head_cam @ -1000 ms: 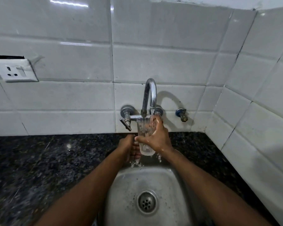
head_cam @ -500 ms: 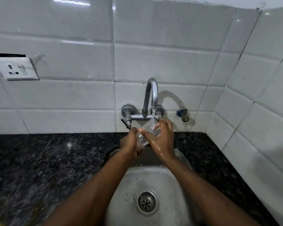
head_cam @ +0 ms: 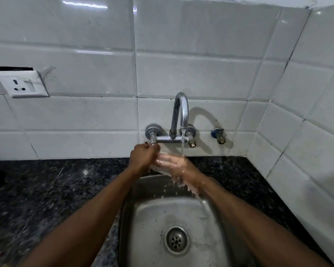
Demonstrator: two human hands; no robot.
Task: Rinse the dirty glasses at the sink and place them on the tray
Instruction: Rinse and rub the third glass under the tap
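My left hand is gripping one end of the glass, fingers curled tight, knuckles sitting just under the tap's left valve. My right hand is taking the other end. Its fingers are showing pale through the clear wall, lying along it, but the blur is keeping me from telling whether they are curling round the glass or only pressing on it.

The glass is lying tilted, almost on its side, between my two hands, above the back edge of the sink and not touching it. A thin stream of water is falling from the curved spout onto my right hand and the glass beside it – drops are splashing off my wrist and running down into the steel basin. The drain is sitting below, near the middle of the basin, between my forearms.

The dark speckled tabletop is running to both sides of the sink. White tiles are covering the wall behind, with a white socket mounted at the left and a small separate valve sticking out to the right of the tap.
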